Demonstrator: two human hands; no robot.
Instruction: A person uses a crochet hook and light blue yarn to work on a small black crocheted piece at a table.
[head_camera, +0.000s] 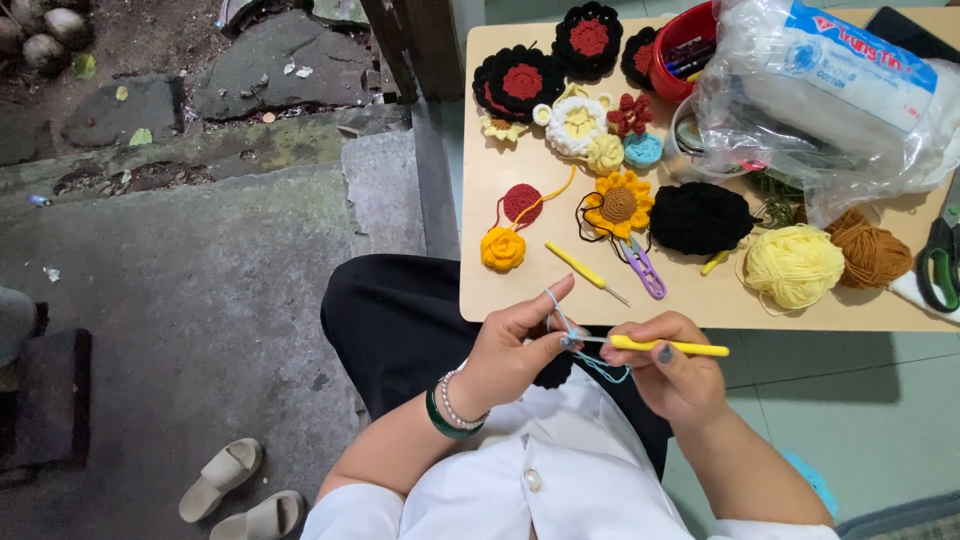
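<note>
My right hand (668, 372) grips a yellow-handled crochet hook (670, 346), its metal tip pointing left toward my left hand (512, 345). The fingers of my left hand pinch a thin light-blue yarn (590, 362) that runs over my raised forefinger and loops down between both hands. Both hands hover over my lap, just below the front edge of a small wooden table (700, 310). A green bangle and a bead bracelet circle my left wrist.
On the table lie crocheted flowers, a sunflower (618, 204), a yellow rose (502, 249), a black piece (700, 217), yellow yarn ball (795, 264), brown yarn (870, 250), a spare hook (585, 272), purple snips (644, 267), a plastic bag (820, 90), a red tub (682, 45). Sandals (240, 490) on concrete at left.
</note>
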